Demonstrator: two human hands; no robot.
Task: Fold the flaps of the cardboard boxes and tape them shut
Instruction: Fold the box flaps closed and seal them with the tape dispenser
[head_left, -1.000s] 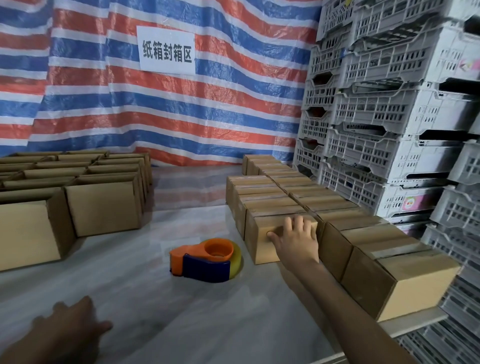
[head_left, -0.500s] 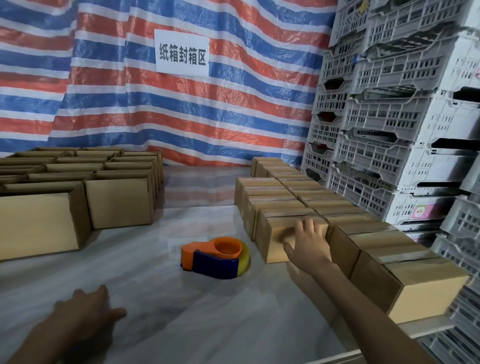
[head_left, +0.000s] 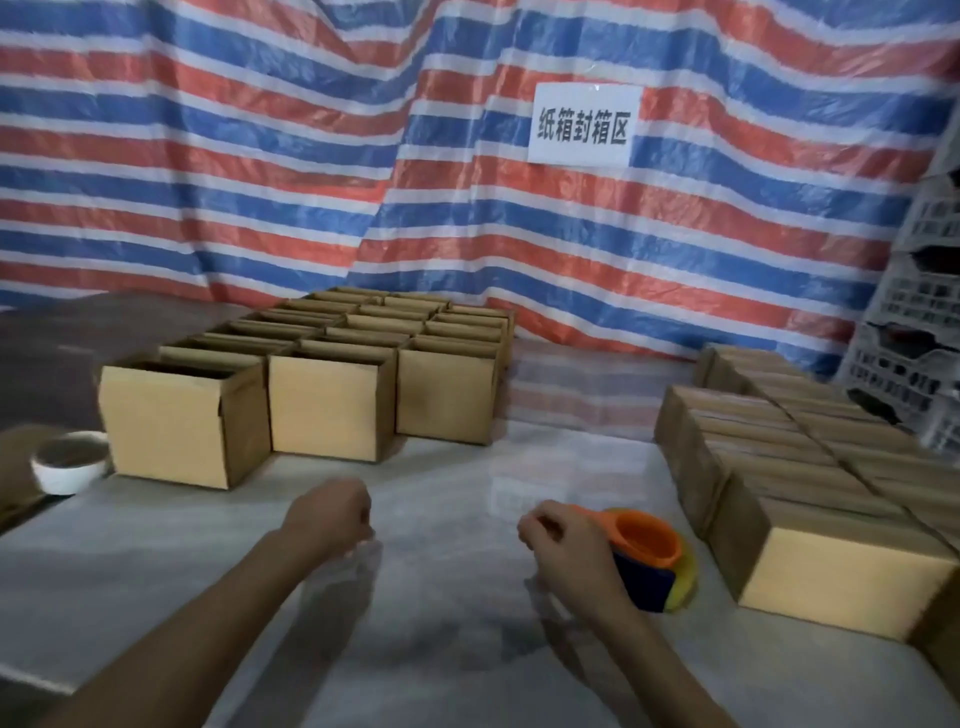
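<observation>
Step in hand, by judgement: fetch the next open box. The left hand (head_left: 332, 514) hovers over the table (head_left: 457, 654), fingers loosely curled and empty. The right hand (head_left: 566, 543) is curled just in front of the dispenser (head_left: 649, 545); whether it touches it cannot be told. Reach to the open boxes (head_left: 332, 400), which stand in tight rows at the far left of the table, well apart from the sealed boxes (head_left: 841, 566) on the right. Take a front-row box by two opposite walls, not by its rim, and set it between the hands, near the dispenser. Fold opposite flaps in pairs, press them flat, then run tape along the seam. The open boxes are plain brown cardboard, upright, with dark interiors; no flaps rise above the rims, so how they lie cannot be told.
</observation>
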